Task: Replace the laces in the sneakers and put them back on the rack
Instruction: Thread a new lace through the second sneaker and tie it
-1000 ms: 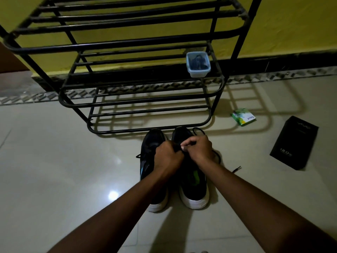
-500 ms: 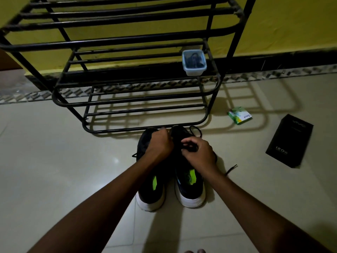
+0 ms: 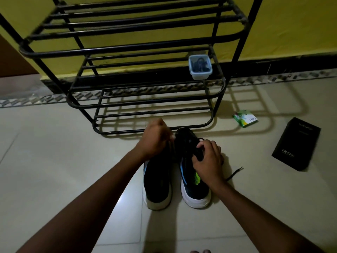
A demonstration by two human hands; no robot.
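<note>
Toes (image 3: 200,251) just showed at bottom edge; both forearms reached fwd over pale glossy tiled floor (image 3: 54,179). Left sneaker (image 3: 157,183), black fabric w/ white rubber sole, stood on floor heel toward person; right sneaker (image 3: 196,190), same make w/ blue trim & neon-green patch, stood just beside it, approx. parallel; both sat in front of the rack, not on it. Right hand (image 3: 207,161) was clenched on right sneaker's lacing area, fingertips curled into it; thin black lace end (image 3: 235,173) trailed on floor by that wrist. Left hand (image 3: 155,141) was curled over left sneaker's toe, blurred; can't tell if it held anything. Black metal tube shoe rack (image 3: 138,50) stood just beyond the toes, several barred tiers. Small green-white packet (image 3: 245,118) lay on floor to rack's right; black rectangular cardboard box (image 3: 296,143) lay further right. Small clear plastic tub (image 3: 200,69) w/ dark contents sat on middle tier, right end; yellow wall (image 3: 291,24) w/ dark skirting stood behind.
</note>
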